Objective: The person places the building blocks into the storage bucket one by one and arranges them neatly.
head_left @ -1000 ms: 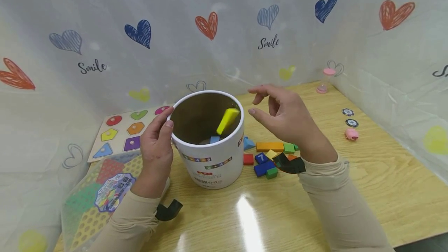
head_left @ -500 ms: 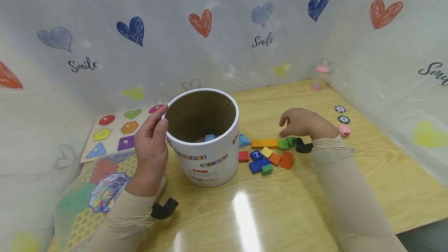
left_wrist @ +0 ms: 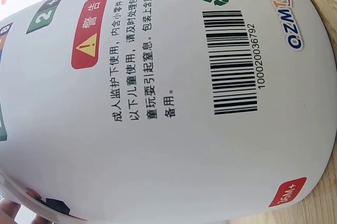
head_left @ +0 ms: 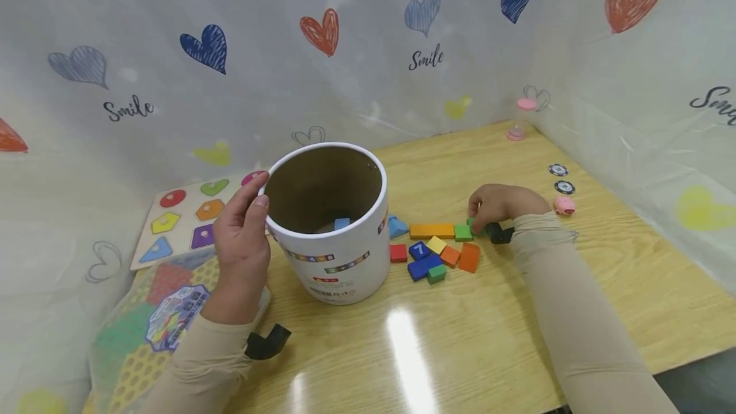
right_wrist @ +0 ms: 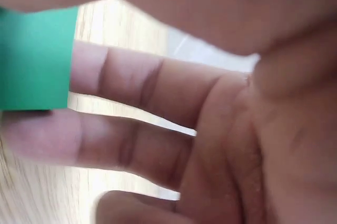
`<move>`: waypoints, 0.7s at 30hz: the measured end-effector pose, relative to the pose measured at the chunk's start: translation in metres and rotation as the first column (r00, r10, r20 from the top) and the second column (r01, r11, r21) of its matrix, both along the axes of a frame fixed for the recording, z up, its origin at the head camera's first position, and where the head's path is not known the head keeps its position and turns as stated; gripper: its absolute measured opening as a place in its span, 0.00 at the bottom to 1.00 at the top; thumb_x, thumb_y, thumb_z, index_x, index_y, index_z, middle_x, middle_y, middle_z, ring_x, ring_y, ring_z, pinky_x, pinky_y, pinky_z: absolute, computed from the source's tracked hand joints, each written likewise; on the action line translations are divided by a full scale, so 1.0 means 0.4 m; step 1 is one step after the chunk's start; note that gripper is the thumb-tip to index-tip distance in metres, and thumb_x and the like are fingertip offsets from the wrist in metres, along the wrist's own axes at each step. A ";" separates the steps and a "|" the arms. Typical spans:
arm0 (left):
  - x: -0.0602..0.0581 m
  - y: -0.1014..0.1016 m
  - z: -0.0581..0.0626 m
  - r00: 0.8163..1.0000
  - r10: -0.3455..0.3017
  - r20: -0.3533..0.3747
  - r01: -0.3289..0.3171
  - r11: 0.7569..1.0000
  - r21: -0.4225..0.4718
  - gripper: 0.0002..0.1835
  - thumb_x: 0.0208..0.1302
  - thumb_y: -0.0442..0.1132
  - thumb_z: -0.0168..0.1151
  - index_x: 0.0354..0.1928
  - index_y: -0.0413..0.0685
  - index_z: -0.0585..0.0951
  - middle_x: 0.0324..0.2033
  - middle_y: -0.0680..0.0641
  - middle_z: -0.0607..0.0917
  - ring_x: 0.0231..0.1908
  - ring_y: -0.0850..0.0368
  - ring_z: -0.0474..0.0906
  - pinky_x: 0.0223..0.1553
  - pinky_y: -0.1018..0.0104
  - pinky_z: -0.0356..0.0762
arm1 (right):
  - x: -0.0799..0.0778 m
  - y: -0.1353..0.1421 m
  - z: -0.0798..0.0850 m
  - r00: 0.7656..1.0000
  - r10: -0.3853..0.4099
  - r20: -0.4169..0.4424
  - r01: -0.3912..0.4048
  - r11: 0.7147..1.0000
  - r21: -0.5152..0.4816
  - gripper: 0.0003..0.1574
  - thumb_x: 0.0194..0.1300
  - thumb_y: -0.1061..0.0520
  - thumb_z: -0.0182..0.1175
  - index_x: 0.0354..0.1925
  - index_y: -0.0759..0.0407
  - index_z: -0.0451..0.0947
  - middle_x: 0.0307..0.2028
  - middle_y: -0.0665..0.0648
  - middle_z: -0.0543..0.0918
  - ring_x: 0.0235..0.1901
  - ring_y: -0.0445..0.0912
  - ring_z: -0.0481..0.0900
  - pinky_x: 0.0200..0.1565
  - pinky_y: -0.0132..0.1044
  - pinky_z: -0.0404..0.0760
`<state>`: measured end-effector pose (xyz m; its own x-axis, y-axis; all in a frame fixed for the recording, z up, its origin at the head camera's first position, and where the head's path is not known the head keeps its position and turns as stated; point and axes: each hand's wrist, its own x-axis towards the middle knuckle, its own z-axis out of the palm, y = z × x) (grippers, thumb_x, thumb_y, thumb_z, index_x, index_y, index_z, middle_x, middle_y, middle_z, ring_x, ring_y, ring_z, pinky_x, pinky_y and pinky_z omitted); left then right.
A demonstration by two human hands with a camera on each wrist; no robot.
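My left hand [head_left: 244,241] holds the rim of a white bucket [head_left: 345,267] at its left side; the left wrist view shows the bucket's printed wall [left_wrist: 174,161] close up. Inside, a light blue block [head_left: 342,223] lies at the bottom. On the right, my right hand [head_left: 506,202] reaches down to the table and pinches a green block [right_wrist: 37,58] between thumb and fingers, mostly hidden in the head view. Beside it are a lighter green block [head_left: 462,232] and a long orange block [head_left: 431,231].
Blue, red, yellow and orange blocks [head_left: 425,267] lie right of the bucket. A shape puzzle board [head_left: 190,209] and a bagged set [head_left: 132,331] lie left. At the far right are two chips [head_left: 564,187], a pink pig figure [head_left: 565,204] and an hourglass [head_left: 520,120].
A yellow block has dropped into the bucket from my right hand. That hand has moved right and down to the green block. My left hand stays on the rim.
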<state>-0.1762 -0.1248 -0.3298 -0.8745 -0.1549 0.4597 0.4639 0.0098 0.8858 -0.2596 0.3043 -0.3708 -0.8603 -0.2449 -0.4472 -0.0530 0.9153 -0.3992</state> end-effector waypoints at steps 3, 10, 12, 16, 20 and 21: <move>0.000 -0.002 0.000 1.000 -0.014 -0.001 0.014 1.000 0.002 0.18 0.70 0.42 0.53 0.60 0.51 0.77 0.60 0.50 0.74 0.62 0.52 0.67 0.61 0.59 0.69 | -0.007 -0.010 -0.001 0.998 -0.005 -0.063 0.009 0.998 0.065 0.14 0.47 0.48 0.68 0.30 0.53 0.80 0.33 0.53 0.78 0.32 0.49 0.73 0.29 0.38 0.73; -0.002 0.002 0.000 1.000 0.001 -0.018 -0.001 1.000 -0.005 0.18 0.69 0.41 0.53 0.59 0.50 0.77 0.58 0.48 0.76 0.60 0.50 0.68 0.58 0.66 0.70 | -0.006 -0.023 0.022 0.982 -0.006 -0.189 0.032 0.990 0.135 0.14 0.49 0.42 0.66 0.27 0.50 0.81 0.29 0.50 0.80 0.27 0.48 0.73 0.24 0.38 0.71; -0.002 0.002 0.002 1.000 0.002 -0.015 -0.002 1.000 -0.005 0.18 0.69 0.41 0.53 0.59 0.50 0.77 0.59 0.48 0.76 0.60 0.50 0.68 0.58 0.67 0.71 | -0.001 -0.031 0.035 0.976 0.000 -0.219 0.027 0.992 0.122 0.14 0.50 0.42 0.66 0.27 0.50 0.81 0.29 0.51 0.80 0.26 0.48 0.72 0.23 0.39 0.70; -0.002 -0.001 0.003 1.000 0.001 0.004 -0.001 1.000 -0.014 0.18 0.70 0.40 0.52 0.60 0.51 0.76 0.59 0.49 0.75 0.61 0.50 0.68 0.58 0.66 0.70 | 0.015 -0.056 0.063 0.956 0.034 -0.290 -0.006 0.995 0.096 0.14 0.50 0.42 0.65 0.28 0.48 0.81 0.32 0.51 0.80 0.28 0.48 0.73 0.25 0.39 0.71; 0.001 -0.003 0.004 1.000 0.002 0.018 -0.002 1.000 -0.016 0.18 0.70 0.41 0.52 0.60 0.52 0.76 0.59 0.50 0.75 0.61 0.51 0.68 0.59 0.66 0.70 | 0.026 -0.077 0.086 0.933 0.070 -0.353 -0.049 0.996 0.070 0.14 0.50 0.39 0.66 0.28 0.46 0.81 0.33 0.50 0.80 0.30 0.47 0.74 0.28 0.40 0.73; 0.002 -0.003 0.004 1.000 0.003 0.022 -0.003 1.000 -0.016 0.18 0.70 0.41 0.52 0.60 0.52 0.76 0.59 0.50 0.75 0.61 0.51 0.68 0.59 0.66 0.70 | 0.029 -0.082 0.091 0.928 0.078 -0.365 -0.059 0.996 0.061 0.15 0.51 0.39 0.66 0.28 0.46 0.81 0.33 0.50 0.80 0.30 0.47 0.74 0.29 0.40 0.73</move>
<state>-0.1755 -0.1260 -0.3281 -0.8839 -0.1499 0.4429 0.4444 0.0256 0.8955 -0.2480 0.2716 -0.3343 -0.9484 -0.2949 -0.1164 -0.2504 0.9220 -0.2952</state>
